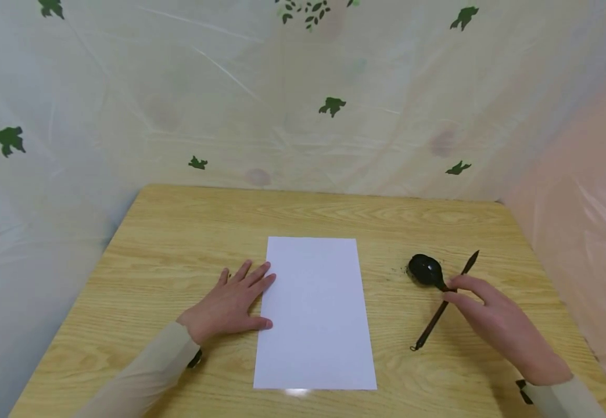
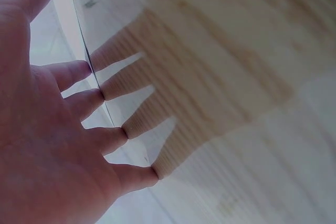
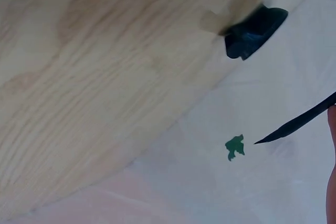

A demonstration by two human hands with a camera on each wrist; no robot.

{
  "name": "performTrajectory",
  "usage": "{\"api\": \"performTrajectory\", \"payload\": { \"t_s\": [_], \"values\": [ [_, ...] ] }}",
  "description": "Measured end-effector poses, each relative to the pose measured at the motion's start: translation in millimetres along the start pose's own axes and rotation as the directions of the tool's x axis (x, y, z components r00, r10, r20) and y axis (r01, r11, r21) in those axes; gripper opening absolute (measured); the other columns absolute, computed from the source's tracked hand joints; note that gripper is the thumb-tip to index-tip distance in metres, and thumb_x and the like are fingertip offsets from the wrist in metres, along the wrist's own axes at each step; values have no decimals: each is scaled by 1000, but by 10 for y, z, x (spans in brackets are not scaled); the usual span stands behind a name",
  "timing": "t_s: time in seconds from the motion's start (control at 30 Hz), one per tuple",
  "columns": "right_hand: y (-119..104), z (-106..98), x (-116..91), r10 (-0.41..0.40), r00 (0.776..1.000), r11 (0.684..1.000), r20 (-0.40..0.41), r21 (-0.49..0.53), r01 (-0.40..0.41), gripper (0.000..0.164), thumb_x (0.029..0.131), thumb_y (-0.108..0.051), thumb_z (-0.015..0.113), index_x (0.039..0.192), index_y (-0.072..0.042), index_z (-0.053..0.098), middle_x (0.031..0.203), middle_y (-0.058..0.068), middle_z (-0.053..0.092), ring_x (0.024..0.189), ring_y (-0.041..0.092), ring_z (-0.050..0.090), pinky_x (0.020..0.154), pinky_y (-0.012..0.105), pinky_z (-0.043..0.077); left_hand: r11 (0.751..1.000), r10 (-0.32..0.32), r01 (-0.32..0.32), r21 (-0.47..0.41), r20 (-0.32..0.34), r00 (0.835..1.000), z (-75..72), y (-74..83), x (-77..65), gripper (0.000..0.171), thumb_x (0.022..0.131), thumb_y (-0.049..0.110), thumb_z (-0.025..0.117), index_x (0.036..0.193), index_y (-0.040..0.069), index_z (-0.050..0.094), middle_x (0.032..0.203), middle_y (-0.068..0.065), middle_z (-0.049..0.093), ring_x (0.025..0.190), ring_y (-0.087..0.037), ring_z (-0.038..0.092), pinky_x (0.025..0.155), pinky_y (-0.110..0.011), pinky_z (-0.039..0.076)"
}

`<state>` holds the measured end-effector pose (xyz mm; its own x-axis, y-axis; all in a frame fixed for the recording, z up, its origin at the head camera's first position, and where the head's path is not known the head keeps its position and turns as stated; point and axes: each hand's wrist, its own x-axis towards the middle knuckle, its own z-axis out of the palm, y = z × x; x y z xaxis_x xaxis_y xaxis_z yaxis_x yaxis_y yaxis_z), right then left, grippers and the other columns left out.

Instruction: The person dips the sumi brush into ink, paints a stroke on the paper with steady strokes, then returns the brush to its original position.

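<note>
My left hand [image 1: 229,306] lies spread on the left edge of a blank white sheet of paper [image 1: 313,313], fingertips and thumb tip on its border. In the left wrist view, the fingers [image 2: 107,141] of that hand are extended along the sheet's edge. At the right, my right hand [image 1: 501,325] pinches a dark writing brush [image 1: 437,319] between thumb and fingers. Its pointed black tip [image 3: 278,132] faces away from me, and a small loop ends the handle. Just left of these fingertips sits a glossy black spoon-shaped dish [image 1: 425,270].
Small black specks mark the wood beside the dish. The pale wooden table [image 1: 177,232] runs back to a whitish curtain [image 1: 261,116] printed with green birds and leaves. Another curtain side, pinkish [image 1: 590,232], borders the table's right edge.
</note>
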<state>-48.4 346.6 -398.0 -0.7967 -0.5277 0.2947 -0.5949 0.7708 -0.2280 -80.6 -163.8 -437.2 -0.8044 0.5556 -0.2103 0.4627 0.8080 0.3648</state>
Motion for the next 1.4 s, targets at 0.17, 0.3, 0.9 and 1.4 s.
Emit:
{"api": "performTrajectory", "payload": {
  "t_s": [0.17, 0.3, 0.9, 1.4],
  "values": [
    [39, 54, 65, -249, 934, 964, -256, -153, 215, 55, 115, -36, 28, 108, -9, 75, 118, 14, 69, 104, 28, 63, 100, 9, 38, 1000, 2, -2, 4, -3, 1000, 12, 13, -14, 91, 92, 60, 69, 162, 13, 36, 172, -9, 21, 157, -45, 9, 115, -76, 13],
    [10, 46, 138, -292, 875, 954, -385, -180, 238, 49, 115, -34, 37, 100, -7, 75, 109, 16, 72, 92, 27, 67, 70, 20, 53, 1000, 1, -1, 5, -5, 1000, 22, 19, -22, 91, 92, 60, 69, 162, 13, 36, 172, -9, 21, 157, -45, 9, 115, -76, 13],
    [-239, -8, 296, -98, 694, 992, -713, -17, 122, 48, 108, -33, 56, 99, 12, 66, 90, 28, 63, 94, 4, 66, 91, 4, 41, 1000, 4, -4, 5, -15, 1000, 62, 59, -75, 91, 92, 59, 70, 163, 13, 35, 172, -9, 21, 156, -46, 10, 114, -77, 13],
    [-26, 166, 199, 297, 691, 834, -659, 532, 149, 28, 95, 20, 56, 120, 27, 46, 113, 9, 67, 105, 13, 70, 90, 20, 55, 1000, 0, 0, 11, -29, 1000, 130, 90, -134, 91, 91, 59, 71, 162, 12, 37, 171, -10, 23, 156, -46, 12, 113, -78, 14]
  ]
}}
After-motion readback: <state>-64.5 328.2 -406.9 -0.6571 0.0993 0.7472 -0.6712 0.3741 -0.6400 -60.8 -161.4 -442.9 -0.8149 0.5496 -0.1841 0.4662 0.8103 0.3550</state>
